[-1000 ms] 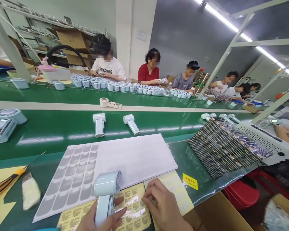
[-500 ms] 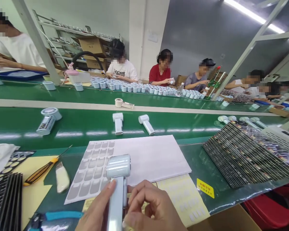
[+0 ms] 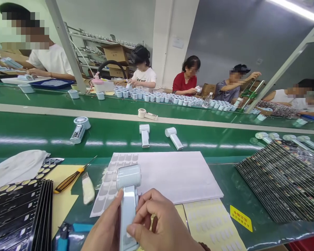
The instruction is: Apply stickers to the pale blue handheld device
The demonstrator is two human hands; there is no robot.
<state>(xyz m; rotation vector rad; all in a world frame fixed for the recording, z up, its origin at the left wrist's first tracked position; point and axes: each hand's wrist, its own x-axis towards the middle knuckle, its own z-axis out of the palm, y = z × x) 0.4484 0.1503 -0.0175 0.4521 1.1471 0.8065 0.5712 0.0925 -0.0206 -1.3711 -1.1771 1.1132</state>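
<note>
Handheld fan, pale blue plastic, stands upright above the near edge of the surface, its round head just above the grip. The left hand wraps the handle from the left; the right hand closes its fingers against the handle's right side. It looks light, rigid and smooth, best held by the handle. A white sticker sheet lies just beyond the grip.

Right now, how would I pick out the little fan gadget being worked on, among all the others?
Start at the big white sheet on the near bench. Just before its near edge, the left hand and right hand grip a pale blue handheld fan. Unlike the fans on the green belt, it stands upright, off the surface.
</note>
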